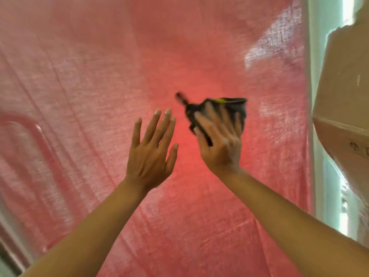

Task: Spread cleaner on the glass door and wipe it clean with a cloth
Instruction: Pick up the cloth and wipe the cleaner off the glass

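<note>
The glass door (179,47) fills the view, with a pink-red curtain showing behind it. My right hand (219,142) presses a dark grey cloth (235,108) flat against the glass at the centre right; the hand and cloth are blurred by motion. A small yellow-green mark shows on the cloth's top edge. My left hand (153,148) is raised beside it, fingers spread, palm toward the glass and holding nothing. No cleaner bottle is in view.
A white door frame (313,56) runs down the right side. Beyond it stands a large cardboard box (343,80). A curved reflection or handle shape (30,136) shows at the left of the glass.
</note>
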`<act>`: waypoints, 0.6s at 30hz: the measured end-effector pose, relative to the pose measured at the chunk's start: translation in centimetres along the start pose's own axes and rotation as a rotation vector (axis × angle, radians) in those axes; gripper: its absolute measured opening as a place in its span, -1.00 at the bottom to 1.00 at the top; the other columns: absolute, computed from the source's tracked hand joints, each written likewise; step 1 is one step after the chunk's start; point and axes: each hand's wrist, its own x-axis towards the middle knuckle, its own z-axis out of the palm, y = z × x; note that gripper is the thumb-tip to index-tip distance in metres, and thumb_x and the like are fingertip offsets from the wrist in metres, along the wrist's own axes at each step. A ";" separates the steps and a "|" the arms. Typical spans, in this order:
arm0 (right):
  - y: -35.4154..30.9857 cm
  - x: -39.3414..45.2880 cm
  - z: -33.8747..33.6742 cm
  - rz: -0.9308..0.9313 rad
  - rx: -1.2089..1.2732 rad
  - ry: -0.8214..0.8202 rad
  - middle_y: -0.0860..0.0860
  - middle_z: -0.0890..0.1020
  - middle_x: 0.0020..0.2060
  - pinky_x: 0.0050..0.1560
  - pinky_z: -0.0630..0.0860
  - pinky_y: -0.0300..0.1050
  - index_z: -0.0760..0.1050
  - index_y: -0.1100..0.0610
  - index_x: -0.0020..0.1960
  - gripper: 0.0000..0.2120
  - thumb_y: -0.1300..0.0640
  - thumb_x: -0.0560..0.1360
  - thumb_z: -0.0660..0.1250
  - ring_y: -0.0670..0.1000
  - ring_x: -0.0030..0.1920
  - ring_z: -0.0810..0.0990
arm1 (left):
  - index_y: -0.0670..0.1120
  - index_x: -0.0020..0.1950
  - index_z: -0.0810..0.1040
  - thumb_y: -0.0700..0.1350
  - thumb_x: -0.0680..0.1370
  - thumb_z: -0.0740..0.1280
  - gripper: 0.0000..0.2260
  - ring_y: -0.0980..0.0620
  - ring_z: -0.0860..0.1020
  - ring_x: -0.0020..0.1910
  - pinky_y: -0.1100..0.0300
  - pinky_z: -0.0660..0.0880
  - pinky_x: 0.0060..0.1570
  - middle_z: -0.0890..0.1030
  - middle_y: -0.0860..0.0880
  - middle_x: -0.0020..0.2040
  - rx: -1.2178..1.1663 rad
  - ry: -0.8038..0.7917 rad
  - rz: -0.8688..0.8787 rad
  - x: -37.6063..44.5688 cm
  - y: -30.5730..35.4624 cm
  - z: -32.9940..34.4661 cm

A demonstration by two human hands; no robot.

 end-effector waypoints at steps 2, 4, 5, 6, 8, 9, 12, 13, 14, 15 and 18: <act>0.8 0.4 -1.2 -0.164 0.037 -0.110 0.06 0.57 0.40 0.41 0.37 0.35 0.63 0.05 0.33 -0.72 0.10 0.63 0.41 0.15 0.44 0.51 | -0.22 0.65 0.21 -0.02 0.71 0.20 -0.45 -0.18 0.12 0.67 -0.32 0.02 0.60 0.19 -0.16 0.67 -0.001 -0.022 0.013 1.0 -1.0 -0.8; 1.0 2.3 -0.8 -0.042 0.022 -0.056 0.07 0.56 0.41 0.45 0.33 0.34 0.63 0.06 0.34 -0.72 0.09 0.64 0.39 0.14 0.46 0.49 | -0.22 0.65 0.21 0.00 0.72 0.19 -0.45 -0.19 0.13 0.66 -0.35 0.02 0.59 0.19 -0.17 0.67 0.001 -0.021 0.006 2.5 -2.6 -1.6; 0.8 3.7 -0.2 0.112 0.010 0.008 0.08 0.56 0.42 0.50 0.27 0.32 0.63 0.07 0.34 -0.73 0.07 0.66 0.36 0.15 0.48 0.46 | -0.22 0.65 0.21 0.00 0.72 0.19 -0.45 -0.20 0.13 0.66 -0.36 0.02 0.59 0.19 -0.17 0.67 0.007 -0.014 -0.003 3.4 -3.5 -1.9; 0.3 5.3 0.5 0.296 0.015 0.085 0.08 0.55 0.42 0.55 0.21 0.29 0.62 0.07 0.35 -0.71 0.05 0.67 0.33 0.15 0.51 0.43 | -0.23 0.65 0.21 0.01 0.72 0.19 -0.45 -0.21 0.13 0.66 -0.36 0.02 0.58 0.18 -0.17 0.67 0.016 -0.006 -0.012 4.2 -4.3 -2.2; -1.4 7.7 1.8 0.521 0.021 0.176 0.07 0.53 0.45 0.58 0.15 0.25 0.60 0.05 0.37 -0.68 0.00 0.67 0.30 0.16 0.54 0.38 | -0.23 0.65 0.21 0.00 0.72 0.19 -0.44 -0.21 0.14 0.66 -0.37 0.03 0.58 0.19 -0.17 0.67 0.028 0.001 -0.024 5.4 -5.7 -2.6; -2.3 8.1 2.1 0.488 0.009 0.157 0.07 0.52 0.45 0.57 0.17 0.27 0.60 0.04 0.37 -0.68 0.00 0.67 0.31 0.15 0.54 0.38 | -0.23 0.65 0.20 0.01 0.72 0.19 -0.44 -0.21 0.14 0.66 -0.36 0.03 0.58 0.19 -0.17 0.67 0.029 -0.002 -0.020 5.7 -6.1 -2.8; -2.9 6.8 1.7 0.036 0.023 -0.057 0.05 0.54 0.43 0.49 0.28 0.36 0.62 0.03 0.35 -0.70 0.09 0.63 0.41 0.15 0.49 0.45 | -0.22 0.65 0.20 0.01 0.72 0.19 -0.44 -0.19 0.14 0.66 -0.35 0.03 0.59 0.20 -0.18 0.66 0.002 -0.020 0.000 5.7 -7.0 -3.3; -2.5 6.7 1.3 -0.076 0.030 -0.114 0.04 0.55 0.42 0.46 0.31 0.36 0.63 0.03 0.34 -0.70 0.10 0.61 0.43 0.15 0.47 0.48 | -0.23 0.65 0.20 0.01 0.72 0.20 -0.44 -0.19 0.14 0.66 -0.35 0.03 0.59 0.20 -0.17 0.66 -0.005 -0.027 0.005 5.8 -7.3 -3.4; -2.1 7.1 1.1 -0.115 0.033 -0.136 0.05 0.55 0.42 0.46 0.32 0.34 0.63 0.03 0.34 -0.70 0.10 0.61 0.43 0.15 0.45 0.50 | -0.23 0.65 0.20 0.01 0.72 0.21 -0.44 -0.18 0.14 0.66 -0.36 0.03 0.59 0.21 -0.17 0.66 -0.005 -0.030 0.009 6.1 -7.7 -3.5; -1.9 7.8 1.2 -0.079 0.027 -0.114 0.06 0.55 0.42 0.47 0.31 0.33 0.63 0.04 0.34 -0.71 0.10 0.62 0.42 0.15 0.46 0.49 | -0.23 0.65 0.21 0.02 0.71 0.21 -0.43 -0.18 0.14 0.66 -0.36 0.03 0.59 0.21 -0.18 0.66 -0.003 -0.031 0.012 6.4 -8.0 -3.6; -2.2 10.5 2.6 0.325 -0.024 0.077 0.11 0.53 0.44 0.55 0.20 0.31 0.62 0.07 0.35 -0.71 0.04 0.66 0.35 0.14 0.52 0.41 | -0.22 0.65 0.21 0.03 0.71 0.23 -0.42 -0.16 0.12 0.67 -0.33 0.01 0.60 0.20 -0.17 0.66 -0.011 -0.040 0.023 6.9 -8.8 -3.9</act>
